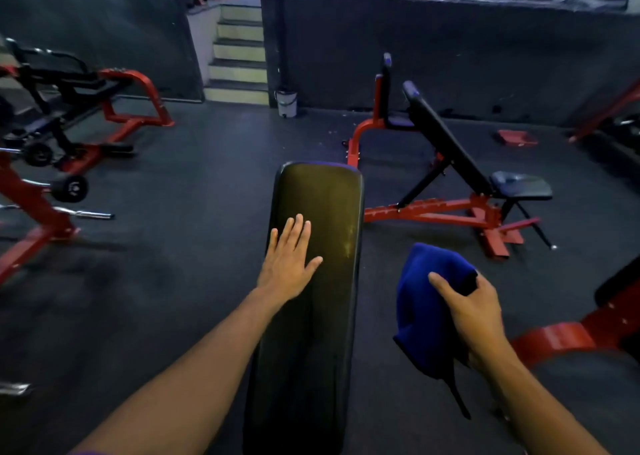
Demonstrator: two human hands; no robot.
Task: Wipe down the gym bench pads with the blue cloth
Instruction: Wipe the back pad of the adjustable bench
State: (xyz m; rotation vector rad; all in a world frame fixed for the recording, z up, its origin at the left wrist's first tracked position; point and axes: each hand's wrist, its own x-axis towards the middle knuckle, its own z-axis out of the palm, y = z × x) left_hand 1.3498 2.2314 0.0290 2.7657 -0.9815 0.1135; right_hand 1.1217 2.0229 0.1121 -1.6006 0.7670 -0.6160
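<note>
Left hand flat, fingers straight, resting on pad near its far end. Right hand clamped on bunched cloth, held off the pad's right side, above floor. Pale streaks near right edge, possibly dust or glare. Risk: loose dangling tail dragging on floor, smearing grit back onto pad.

Interior of a gym. A long black padded bench stands on dark rubber flooring; beside it, an adjustable incline bench on a red steel frame. At left, red weight machines carry barbells and weight plates. Steps rise behind.
</note>
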